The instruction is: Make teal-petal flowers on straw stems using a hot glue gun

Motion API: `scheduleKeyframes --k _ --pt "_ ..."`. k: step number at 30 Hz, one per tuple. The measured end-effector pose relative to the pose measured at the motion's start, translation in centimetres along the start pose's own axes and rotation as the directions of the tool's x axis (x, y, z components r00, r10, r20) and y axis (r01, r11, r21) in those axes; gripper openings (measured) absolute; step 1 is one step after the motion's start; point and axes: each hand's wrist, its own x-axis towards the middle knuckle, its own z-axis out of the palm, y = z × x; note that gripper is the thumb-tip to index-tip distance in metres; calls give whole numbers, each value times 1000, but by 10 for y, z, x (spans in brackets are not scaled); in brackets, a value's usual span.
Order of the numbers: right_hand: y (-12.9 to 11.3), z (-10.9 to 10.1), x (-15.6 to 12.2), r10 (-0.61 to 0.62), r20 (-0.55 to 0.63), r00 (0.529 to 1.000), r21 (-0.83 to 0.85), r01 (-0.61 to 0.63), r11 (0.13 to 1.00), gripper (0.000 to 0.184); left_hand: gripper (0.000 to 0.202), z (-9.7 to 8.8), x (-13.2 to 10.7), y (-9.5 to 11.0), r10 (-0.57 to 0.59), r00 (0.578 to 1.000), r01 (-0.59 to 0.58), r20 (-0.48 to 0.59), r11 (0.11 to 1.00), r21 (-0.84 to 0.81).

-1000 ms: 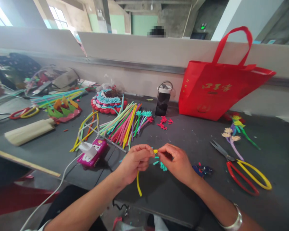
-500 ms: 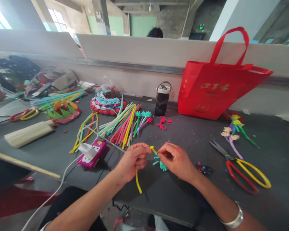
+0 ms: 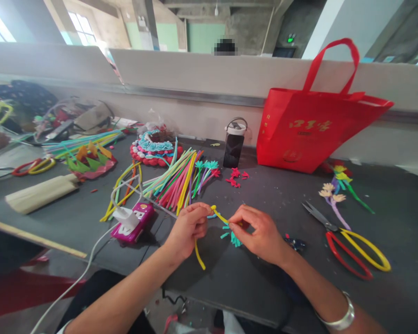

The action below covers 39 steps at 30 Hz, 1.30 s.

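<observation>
A yellow pipe cleaner (image 3: 199, 256) is pinched in my left hand (image 3: 191, 227), its tail hanging down below the fingers. Its upper part, with a small knot or loop at the top, stretches across to my right hand (image 3: 256, 232), whose thumb and forefinger are closed on that end. A bit of light blue shows behind the yellow strand near my left fingertips. Short teal pipe cleaner pieces (image 3: 235, 239) lie on the table just under my right hand. Small red pieces (image 3: 234, 173) lie farther back.
A bundle of coloured pipe cleaners (image 3: 174, 185) lies left of centre, behind a purple power strip (image 3: 134, 223). Scissors (image 3: 334, 228) with red and yellow handles rest at right. Behind stand a red bag (image 3: 299, 134) and a phone (image 3: 233, 150) leaning on a cup.
My left hand has shifted slightly left and up, away from the right one. More of the yellow pipe cleaner now shows between my hands, and a light blue bit has come into view.
</observation>
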Motion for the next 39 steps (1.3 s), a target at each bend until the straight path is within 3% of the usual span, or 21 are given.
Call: scheduleKeyframes --k 2,5,10,13,16,19,22,27,31,33,35,37,39 --pt "7 3 1 48 1 999 -38 -48 998 15 17 0 -1 0 -27 998 31 63 998 -63" --pt "17 3 2 85 -89 992 -117 -95 989 13 13 0 -4 -1 -78 984 91 160 993 -76" --pt "20 -1 3 -4 -211 978 -264 -53 963 12 9 2 -6 -3 -153 965 158 213 987 -7" --pt "17 -3 3 -85 -257 963 -315 0 949 11 9 5 -7 -4 -207 958 183 198 974 135" --pt "13 -4 1 -209 -279 937 -320 114 941 10 10 7 -6 -6 -174 980 140 96 949 283" --pt "12 -4 -1 -301 -273 914 -326 207 923 11 11 7 -5 -5 -99 995 97 -7 956 276" --pt "14 -3 -1 -291 -251 923 -322 204 924 11 11 5 -4 -1 -31 998 42 -53 971 235" --pt "17 -1 4 -174 -175 969 -353 103 930 9 10 5 -6 2 -59 998 56 5 965 255" --pt "9 -1 5 -175 -75 982 -340 140 930 30 9 5 -7 -2 -79 996 63 39 947 315" --pt "5 -1 4 -150 -28 988 -270 137 953 36 8 5 -6 -5 -22 999 6 34 913 408" --pt "3 -3 3 -62 27 998 -117 64 991 34 9 5 -6 -8 117 991 -130 60 824 551" --pt "3 -4 4 77 74 994 57 -81 995 26 12 4 -6 -12 260 956 -278 134 663 695" --pt "5 -4 4 185 94 978 154 -198 968 18 14 3 -7 -15 326 919 -366 219 506 781"
